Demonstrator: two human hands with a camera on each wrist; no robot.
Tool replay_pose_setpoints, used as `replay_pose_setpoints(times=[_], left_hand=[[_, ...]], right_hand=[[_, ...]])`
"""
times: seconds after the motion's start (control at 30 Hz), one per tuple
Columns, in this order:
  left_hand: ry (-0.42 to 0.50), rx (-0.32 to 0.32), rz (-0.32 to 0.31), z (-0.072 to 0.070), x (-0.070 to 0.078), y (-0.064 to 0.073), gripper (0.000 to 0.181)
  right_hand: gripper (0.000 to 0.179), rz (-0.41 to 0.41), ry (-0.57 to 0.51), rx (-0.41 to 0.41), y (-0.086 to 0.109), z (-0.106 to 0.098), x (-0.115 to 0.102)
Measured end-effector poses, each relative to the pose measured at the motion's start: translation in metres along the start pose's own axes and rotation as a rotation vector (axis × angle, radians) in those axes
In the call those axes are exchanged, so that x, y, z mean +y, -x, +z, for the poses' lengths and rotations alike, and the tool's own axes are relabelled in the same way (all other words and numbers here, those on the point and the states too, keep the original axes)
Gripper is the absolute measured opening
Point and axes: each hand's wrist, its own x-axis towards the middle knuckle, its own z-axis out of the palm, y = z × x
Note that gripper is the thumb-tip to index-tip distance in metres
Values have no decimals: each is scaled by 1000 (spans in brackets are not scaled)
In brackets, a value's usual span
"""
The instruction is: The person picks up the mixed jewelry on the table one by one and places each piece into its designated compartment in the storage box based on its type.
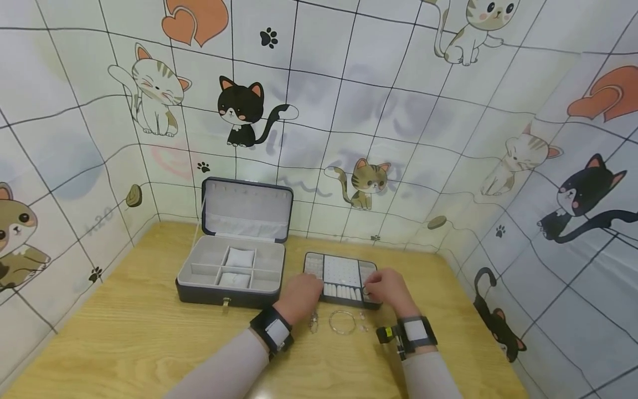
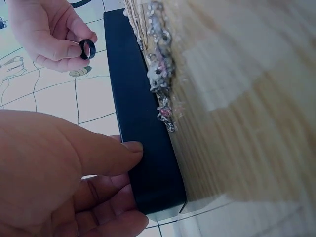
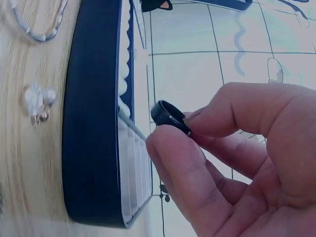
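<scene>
I have the small shiny black ring (image 3: 159,113) in the right hand (image 1: 391,288), its thumb and index fingers pinching it, at the right end of the dark blue tray with white padded compartments (image 3: 91,148); I cannot tell if it touches. The left hand (image 1: 301,296) grips the tray's left near corner. I judge the step is to put this ring away, so the next move asks for gentle lowering, then release. Nearer on the wooden counter (image 1: 124,332) lie a round silver bracelet (image 1: 330,321) and a silvery chain with pink bits (image 2: 159,74).
</scene>
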Motion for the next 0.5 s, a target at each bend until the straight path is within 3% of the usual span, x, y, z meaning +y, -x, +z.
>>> replay_pose_setpoints(times=[0.2, 0.5], left_hand=[[1, -6, 3, -2, 1, 0, 8], [-5, 14, -12, -4, 2, 0, 4]], right_hand=[[7, 21, -66, 10, 0, 3, -2], [8, -29, -70, 16, 0, 13, -7]])
